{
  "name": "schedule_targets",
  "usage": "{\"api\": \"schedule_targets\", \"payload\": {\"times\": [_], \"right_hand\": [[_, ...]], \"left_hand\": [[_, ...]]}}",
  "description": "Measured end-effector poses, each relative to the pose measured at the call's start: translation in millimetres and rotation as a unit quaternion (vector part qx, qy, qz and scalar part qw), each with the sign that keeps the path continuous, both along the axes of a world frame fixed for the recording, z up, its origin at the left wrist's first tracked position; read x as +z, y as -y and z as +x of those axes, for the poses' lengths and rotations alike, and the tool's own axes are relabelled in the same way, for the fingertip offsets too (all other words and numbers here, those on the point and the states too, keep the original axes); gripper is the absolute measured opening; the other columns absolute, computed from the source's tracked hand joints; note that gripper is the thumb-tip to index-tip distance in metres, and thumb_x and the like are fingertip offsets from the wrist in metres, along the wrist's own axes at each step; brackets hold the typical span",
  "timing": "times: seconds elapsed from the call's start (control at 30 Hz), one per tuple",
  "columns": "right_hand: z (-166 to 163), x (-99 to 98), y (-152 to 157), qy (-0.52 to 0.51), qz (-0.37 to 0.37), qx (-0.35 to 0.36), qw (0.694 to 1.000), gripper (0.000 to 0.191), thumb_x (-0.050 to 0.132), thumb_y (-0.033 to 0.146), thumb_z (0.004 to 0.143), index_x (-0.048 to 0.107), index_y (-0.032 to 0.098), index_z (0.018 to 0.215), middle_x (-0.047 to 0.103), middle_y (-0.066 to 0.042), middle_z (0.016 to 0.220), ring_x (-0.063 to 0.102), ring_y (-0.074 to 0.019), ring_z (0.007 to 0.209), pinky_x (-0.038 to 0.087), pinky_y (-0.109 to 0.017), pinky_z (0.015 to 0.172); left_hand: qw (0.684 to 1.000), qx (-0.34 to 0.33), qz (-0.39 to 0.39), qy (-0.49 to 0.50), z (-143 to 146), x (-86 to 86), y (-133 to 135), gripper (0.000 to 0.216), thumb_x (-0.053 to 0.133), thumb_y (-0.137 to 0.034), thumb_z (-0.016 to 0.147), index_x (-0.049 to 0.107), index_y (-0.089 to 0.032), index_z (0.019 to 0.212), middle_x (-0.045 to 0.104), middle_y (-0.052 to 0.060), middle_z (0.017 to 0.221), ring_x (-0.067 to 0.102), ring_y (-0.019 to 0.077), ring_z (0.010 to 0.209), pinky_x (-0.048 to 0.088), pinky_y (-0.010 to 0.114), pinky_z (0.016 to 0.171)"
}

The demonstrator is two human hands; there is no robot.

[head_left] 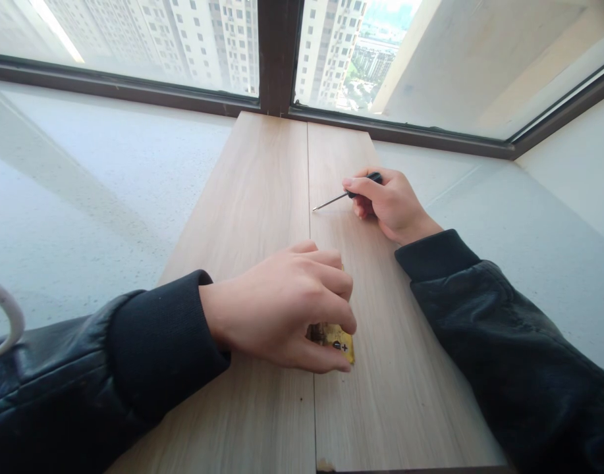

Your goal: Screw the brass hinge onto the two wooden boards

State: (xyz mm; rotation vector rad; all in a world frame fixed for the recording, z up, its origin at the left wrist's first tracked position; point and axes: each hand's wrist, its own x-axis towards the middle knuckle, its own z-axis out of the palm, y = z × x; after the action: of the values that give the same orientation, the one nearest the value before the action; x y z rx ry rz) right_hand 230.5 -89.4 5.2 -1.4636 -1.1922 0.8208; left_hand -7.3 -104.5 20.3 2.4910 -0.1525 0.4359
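Seen from above, my two hands work over a pale wood-grain board, its far end at twelve o'clock below a dark window frame.

My right hand, between two and three o'clock, is closed round a small black-handled screwdriver, its bare tip pointing towards eight o'clock, apart from anything I'm handling. My left hand, just under the middle at six o'clock, arches palm down, fingers curled and thumb apart, over a yellow piece; I cannot tell whether it pinches or merely covers it. That piece lies near five o'clock, mostly hidden under my fingers.

I judge this to be a moment of positioning: the left hand steadies or picks up, the tool waits. The next move probably calls for a firm hold on the piece and the tip brought down towards six o'clock.

The only readable mark is a black plus sign on the yellow (the dark blot beside it defeats me). I see no brand name.
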Motion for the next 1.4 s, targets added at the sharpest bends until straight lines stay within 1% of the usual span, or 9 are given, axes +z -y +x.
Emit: {"api": "schedule_targets", "payload": {"times": [0.1, 0.2, 0.37, 0.63, 0.73, 0.8, 0.87, 1.03, 1.4], "right_hand": [[0.2, -0.8, -0.2, 0.000, 0.002, 0.001, 1.000, 0.021, 0.076, 0.023, 0.080, 0.061, 0.019, 0.068, 0.051, 0.002, 0.053, 0.046, -0.0088, 0.043, 0.033, -0.020, 0.039], [0.0, -1.0, -0.6, 0.003, 0.001, 0.000, 1.000, 0.019, 0.076, 0.024, 0.079, 0.061, 0.019, 0.068, 0.051, 0.003, 0.052, 0.045, -0.0089, 0.042, 0.033, -0.020, 0.038], [-1.1, 0.4, -0.6, 0.006, 0.000, 0.001, 1.000, 0.019, 0.076, 0.023, 0.079, 0.062, 0.018, 0.067, 0.051, 0.003, 0.051, 0.046, -0.0085, 0.042, 0.033, -0.020, 0.038], [-1.7, 1.2, 0.4, 0.007, 0.001, 0.004, 1.000, 0.020, 0.076, 0.023, 0.079, 0.062, 0.018, 0.067, 0.051, 0.003, 0.051, 0.046, -0.0086, 0.042, 0.032, -0.019, 0.038], [-1.9, 1.0, 0.1, 0.007, 0.003, 0.004, 1.000, 0.020, 0.077, 0.023, 0.079, 0.062, 0.018, 0.067, 0.052, 0.003, 0.051, 0.046, -0.0088, 0.042, 0.033, -0.020, 0.038], [-2.3, 1.0, -0.4, 0.007, 0.004, 0.005, 1.000, 0.020, 0.077, 0.023, 0.079, 0.062, 0.018, 0.066, 0.052, 0.003, 0.051, 0.046, -0.0088, 0.042, 0.032, -0.019, 0.038], [-2.7, 1.0, -0.7, 0.008, 0.006, 0.006, 1.000, 0.020, 0.077, 0.023, 0.079, 0.062, 0.018, 0.066, 0.052, 0.003, 0.050, 0.046, -0.0088, 0.042, 0.032, -0.019, 0.037], [-2.9, 0.8, -0.3, 0.006, 0.007, 0.008, 1.000, 0.021, 0.077, 0.023, 0.079, 0.061, 0.018, 0.066, 0.052, 0.003, 0.049, 0.046, -0.0088, 0.041, 0.032, -0.019, 0.037], [-2.5, 0.9, -0.8, 0.008, 0.008, 0.013, 1.000, 0.020, 0.077, 0.022, 0.080, 0.062, 0.018, 0.066, 0.053, 0.003, 0.050, 0.047, -0.0090, 0.042, 0.032, -0.020, 0.038]], "left_hand": [[0.999, 0.010, 0.031, 0.018, -1.3, -0.4, -0.3, 0.024, 0.080, -0.041, 0.089, 0.077, -0.018, 0.082, 0.069, 0.000, 0.077, 0.054, 0.0156, 0.081, 0.035, 0.035, 0.074], [0.999, 0.005, 0.044, 0.024, -1.2, -0.8, 1.4, 0.021, 0.075, -0.034, 0.093, 0.076, -0.019, 0.080, 0.069, -0.001, 0.076, 0.054, 0.0153, 0.081, 0.034, 0.035, 0.073], [0.999, -0.008, 0.049, 0.016, 0.8, -0.5, 3.8, 0.028, 0.070, -0.027, 0.096, 0.069, -0.016, 0.070, 0.067, 0.001, 0.076, 0.052, 0.0158, 0.079, 0.037, 0.035, 0.072], [0.999, -0.025, 0.014, -0.017, -0.6, 0.4, 3.8, 0.016, 0.066, -0.020, 0.096, 0.076, -0.018, 0.083, 0.069, 0.000, 0.078, 0.053, 0.0151, 0.080, 0.038, 0.034, 0.077], [0.999, -0.004, 0.032, -0.008, -2.0, 1.4, 3.6, 0.012, 0.074, -0.028, 0.092, 0.076, -0.020, 0.083, 0.068, -0.001, 0.078, 0.054, 0.0149, 0.081, 0.036, 0.034, 0.076], [0.998, 0.014, 0.065, 0.004, -2.3, 1.4, 3.8, 0.022, 0.078, -0.039, 0.089, 0.074, -0.019, 0.080, 0.067, -0.001, 0.077, 0.053, 0.0153, 0.079, 0.034, 0.035, 0.075], [0.995, 0.026, 0.094, 0.016, -2.0, 0.8, 4.3, 0.029, 0.079, -0.043, 0.089, 0.071, -0.019, 0.074, 0.066, -0.001, 0.075, 0.052, 0.0154, 0.078, 0.032, 0.035, 0.073], [0.994, 0.014, 0.104, 0.018, -1.0, -0.1, 6.0, 0.032, 0.071, -0.027, 0.094, 0.060, -0.018, 0.065, 0.065, -0.001, 0.075, 0.052, 0.0151, 0.079, 0.033, 0.036, 0.071], [0.996, -0.005, 0.087, -0.006, -1.2, 2.6, 7.0, 0.026, 0.062, -0.017, 0.093, 0.055, -0.018, 0.068, 0.065, -0.001, 0.078, 0.050, 0.0148, 0.078, 0.035, 0.036, 0.073]]}}
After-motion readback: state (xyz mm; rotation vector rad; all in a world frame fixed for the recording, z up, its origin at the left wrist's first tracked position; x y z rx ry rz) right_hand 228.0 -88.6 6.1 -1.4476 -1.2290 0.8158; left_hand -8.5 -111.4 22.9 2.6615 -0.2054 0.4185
